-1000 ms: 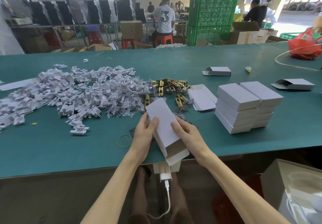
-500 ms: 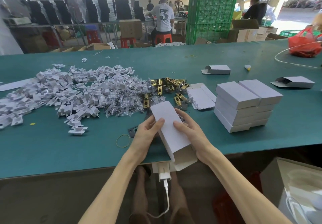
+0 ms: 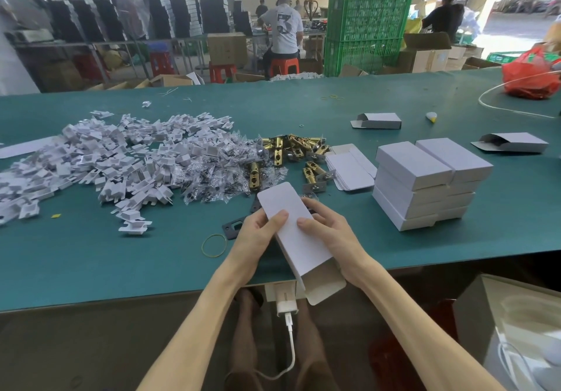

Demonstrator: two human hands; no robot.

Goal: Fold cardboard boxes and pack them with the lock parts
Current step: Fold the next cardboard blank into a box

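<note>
Both forearms reach forward over the near edge of the table (image 3: 121, 269) and meet on a white cardboard box (image 3: 291, 238). It lies slanted between them, its open end flap (image 3: 326, 287) hanging past the edge. The left hand (image 3: 258, 234) curls round the box's left side, thumb flat on top. The right hand (image 3: 332, 238) grips the right side likewise. Just beyond the fingertips lie brass latches (image 3: 312, 175). Further right stands a stack of closed boxes (image 3: 425, 184), and far left spreads a heap of white inserts (image 3: 106, 159).
</note>
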